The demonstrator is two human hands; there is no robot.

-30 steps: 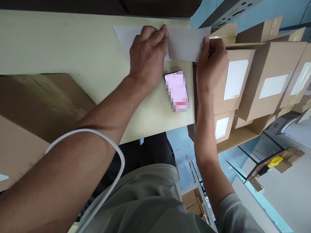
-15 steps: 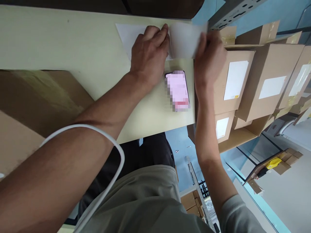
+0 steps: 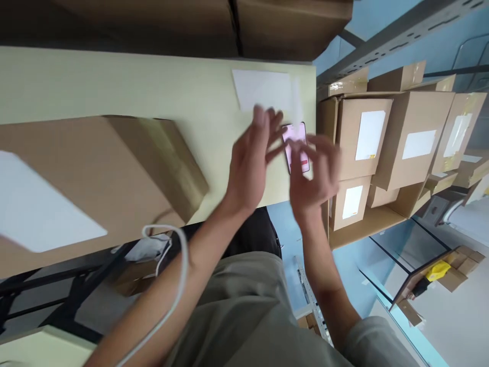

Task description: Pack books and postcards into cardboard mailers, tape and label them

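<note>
My left hand is raised above the table, its fingers apart and nothing seen in them. Beside it, my right hand is closed in a pinch. A thin whitish sheet, seen nearly edge-on and blurred, rises from its fingertips. Behind both hands a white paper sheet lies flat on the table. Under my right fingertips is a phone with a pink lit screen, partly covered by the hand.
A large cardboard box with a white label rests on the pale table at left. Dark brown boxes line the back. Labelled cartons stand right of the table, by a grey metal post. A white cable crosses my left forearm.
Both hands have left the white paper and come nearer to me. My left hand has opened. My right hand has moved the thin sheet off the paper. The view has shifted, showing more of the left box.
</note>
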